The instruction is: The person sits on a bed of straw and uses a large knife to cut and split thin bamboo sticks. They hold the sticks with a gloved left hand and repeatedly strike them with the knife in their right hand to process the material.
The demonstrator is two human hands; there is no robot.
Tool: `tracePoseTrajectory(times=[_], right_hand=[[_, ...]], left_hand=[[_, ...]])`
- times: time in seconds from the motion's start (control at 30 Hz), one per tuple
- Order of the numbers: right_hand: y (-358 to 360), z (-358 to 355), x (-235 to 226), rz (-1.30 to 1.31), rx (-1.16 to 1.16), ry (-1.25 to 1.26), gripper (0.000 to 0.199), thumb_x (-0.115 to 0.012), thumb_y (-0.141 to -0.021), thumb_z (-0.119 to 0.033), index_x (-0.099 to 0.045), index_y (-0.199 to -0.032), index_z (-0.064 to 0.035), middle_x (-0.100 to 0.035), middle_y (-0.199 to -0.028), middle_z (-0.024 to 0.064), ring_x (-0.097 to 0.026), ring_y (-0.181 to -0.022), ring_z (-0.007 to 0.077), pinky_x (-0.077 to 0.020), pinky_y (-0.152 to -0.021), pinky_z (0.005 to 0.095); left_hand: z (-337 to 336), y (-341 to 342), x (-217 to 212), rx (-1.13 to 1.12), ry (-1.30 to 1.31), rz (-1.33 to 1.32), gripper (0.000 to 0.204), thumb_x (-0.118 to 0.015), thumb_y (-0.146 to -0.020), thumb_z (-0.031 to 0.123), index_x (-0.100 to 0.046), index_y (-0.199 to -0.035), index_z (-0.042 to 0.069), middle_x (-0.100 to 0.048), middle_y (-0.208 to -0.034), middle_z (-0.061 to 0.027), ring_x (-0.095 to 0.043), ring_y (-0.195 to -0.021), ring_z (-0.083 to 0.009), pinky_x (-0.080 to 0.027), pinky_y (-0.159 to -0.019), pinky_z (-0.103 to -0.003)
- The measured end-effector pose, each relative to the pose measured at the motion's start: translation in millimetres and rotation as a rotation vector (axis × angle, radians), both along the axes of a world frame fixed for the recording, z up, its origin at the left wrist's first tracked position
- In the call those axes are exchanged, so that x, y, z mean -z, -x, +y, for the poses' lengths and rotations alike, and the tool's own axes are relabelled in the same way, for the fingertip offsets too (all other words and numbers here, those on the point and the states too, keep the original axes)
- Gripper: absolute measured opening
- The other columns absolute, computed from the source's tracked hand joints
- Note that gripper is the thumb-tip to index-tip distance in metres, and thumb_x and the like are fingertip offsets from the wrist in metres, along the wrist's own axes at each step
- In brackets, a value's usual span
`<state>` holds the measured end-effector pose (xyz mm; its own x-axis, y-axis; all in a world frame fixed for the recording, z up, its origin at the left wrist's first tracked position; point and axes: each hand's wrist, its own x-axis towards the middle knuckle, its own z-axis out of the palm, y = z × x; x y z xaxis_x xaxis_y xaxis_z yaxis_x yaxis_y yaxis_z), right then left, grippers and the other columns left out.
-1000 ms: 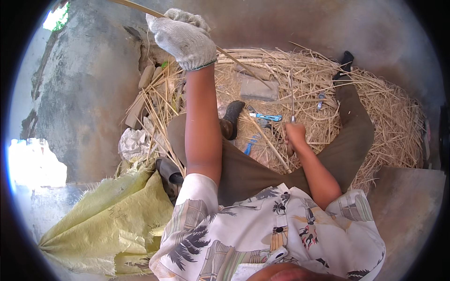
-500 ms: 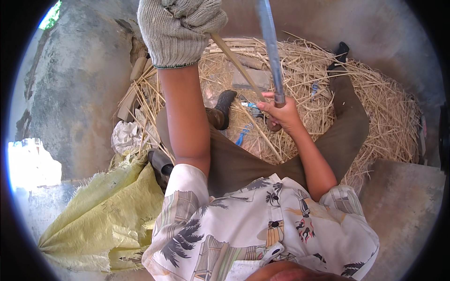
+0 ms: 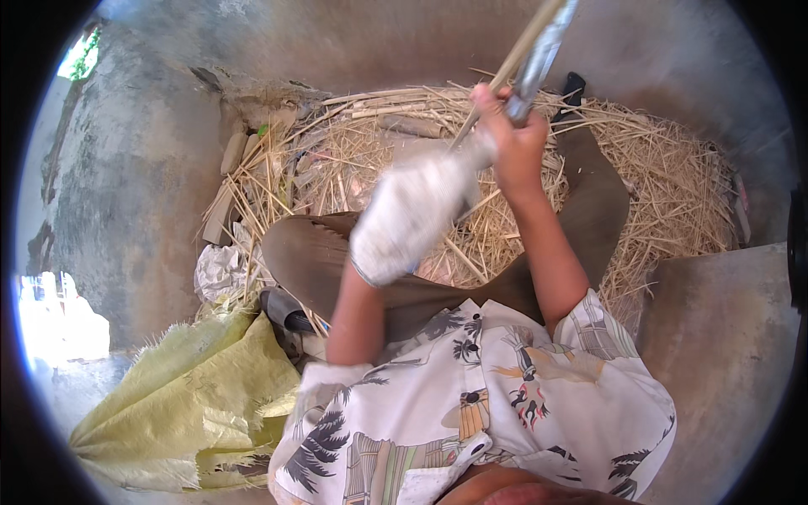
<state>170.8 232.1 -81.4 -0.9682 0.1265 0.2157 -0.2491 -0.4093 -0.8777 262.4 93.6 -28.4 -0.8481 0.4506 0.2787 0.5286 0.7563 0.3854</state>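
My right hand [image 3: 518,147] is closed round the handle of a long-bladed knife [image 3: 543,59], raised with its grey metal blade pointing up and away. A thin, pale brown strip [image 3: 522,50], like split bamboo or cane, runs close along the blade and past my right thumb. Its lower end goes down toward my left hand [image 3: 417,210], which wears a whitish knitted glove. That hand is smeared by motion, with its fingertips close below the right hand. Whether its fingers grip the strip does not show.
Straw-like shavings and strips [image 3: 673,194] cover the floor around my bent legs. A torn yellow woven sack [image 3: 202,387] lies at the left beside a crumpled pale sheet [image 3: 220,269]. Concrete walls [image 3: 135,168] stand at the left and far side; a concrete slab [image 3: 724,320] is at the right.
My gloved left hand has come down and to the right from high up, toward the right hand. My right hand has risen with the knife, and the strip now slants up to the right.
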Motion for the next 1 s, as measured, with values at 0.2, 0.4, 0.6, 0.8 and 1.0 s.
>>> tracePoseTrajectory(times=[0.2,0.4,0.6,0.8,1.0], right_hand=[[-15.9,34.8,-74.2,0.115,-0.102,0.355,0.026,-0.074,-0.094,-0.023,-0.064,-0.092,0.0004,-0.045,-0.057,-0.0043,-0.041,-0.044,0.0066,-0.0378,-0.044,0.0255],[-35.1,42.6,-82.2,0.019,-0.319,0.551,0.024,-0.066,-0.099,-0.024,-0.060,-0.099,-0.0012,-0.036,-0.058,-0.0063,-0.036,-0.048,0.0066,-0.0372,-0.054,0.0268],[-45.0,20.5,-55.8,-0.187,-0.638,0.714,0.026,-0.065,-0.100,-0.023,-0.057,-0.106,0.0008,-0.035,-0.056,-0.0088,-0.036,-0.047,0.0043,-0.0365,-0.053,0.0246],[-71.2,-2.1,19.3,-0.933,-1.024,0.679,0.022,-0.063,-0.101,-0.022,-0.056,-0.091,-0.0033,-0.039,-0.053,-0.0107,-0.036,-0.039,0.0003,-0.0343,-0.039,0.0190],[-123.0,38.0,83.3,-1.387,-1.158,0.525,0.030,-0.065,-0.097,-0.017,-0.046,-0.075,-0.0133,-0.039,-0.053,-0.0107,-0.037,-0.040,0.0011,-0.0328,-0.038,0.0205]], left_hand=[[32.9,-44.5,86.0,-0.245,-0.930,-0.492,0.056,-0.055,-0.104,0.036,-0.047,-0.148,0.003,-0.063,-0.132,-0.0118,-0.063,-0.113,-0.0158,-0.053,-0.094,-0.032],[44.8,-19.3,21.7,-0.082,-1.873,-0.205,0.060,-0.057,-0.102,0.046,-0.045,-0.145,0.005,-0.054,-0.141,-0.0110,-0.052,-0.131,-0.0257,-0.044,-0.106,-0.041],[0.8,-37.3,-27.8,-0.020,-2.122,0.392,0.033,-0.062,-0.099,0.042,-0.062,-0.087,0.012,-0.061,-0.076,-0.0039,-0.061,-0.075,-0.0216,-0.051,-0.086,-0.040],[-51.1,-67.4,-54.7,0.262,-1.776,0.605,0.053,-0.054,-0.100,0.056,-0.058,-0.068,0.014,-0.034,-0.051,0.0036,-0.028,-0.042,-0.0111,-0.029,-0.042,-0.032],[-43.9,-47.4,-78.6,-0.225,-1.432,0.828,0.063,-0.050,-0.101,0.059,-0.040,-0.057,0.015,-0.030,-0.049,0.0037,-0.029,-0.040,-0.0081,-0.023,-0.036,-0.027]])
